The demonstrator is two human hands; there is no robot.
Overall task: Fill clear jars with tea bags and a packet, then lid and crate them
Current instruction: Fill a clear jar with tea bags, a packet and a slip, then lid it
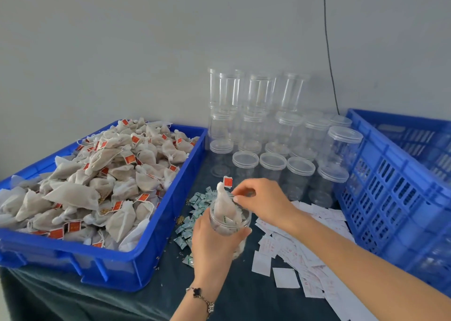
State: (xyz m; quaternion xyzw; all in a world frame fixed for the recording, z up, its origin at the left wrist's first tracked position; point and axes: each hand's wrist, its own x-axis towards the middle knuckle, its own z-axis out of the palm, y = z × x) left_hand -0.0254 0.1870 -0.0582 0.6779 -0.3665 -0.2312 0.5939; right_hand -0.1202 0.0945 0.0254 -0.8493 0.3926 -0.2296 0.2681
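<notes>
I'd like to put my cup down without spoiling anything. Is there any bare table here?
Bare dark cloth shows at the near edge, between the blue tray of tea bags and the white slips. Elsewhere is crowded: green packets, lidded clear jars and the blue crate.

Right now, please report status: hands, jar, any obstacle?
Left hand grips open jar. Right hand at the rim by a tea bag sticking out. No lid on yet. Nothing blocking.
</notes>
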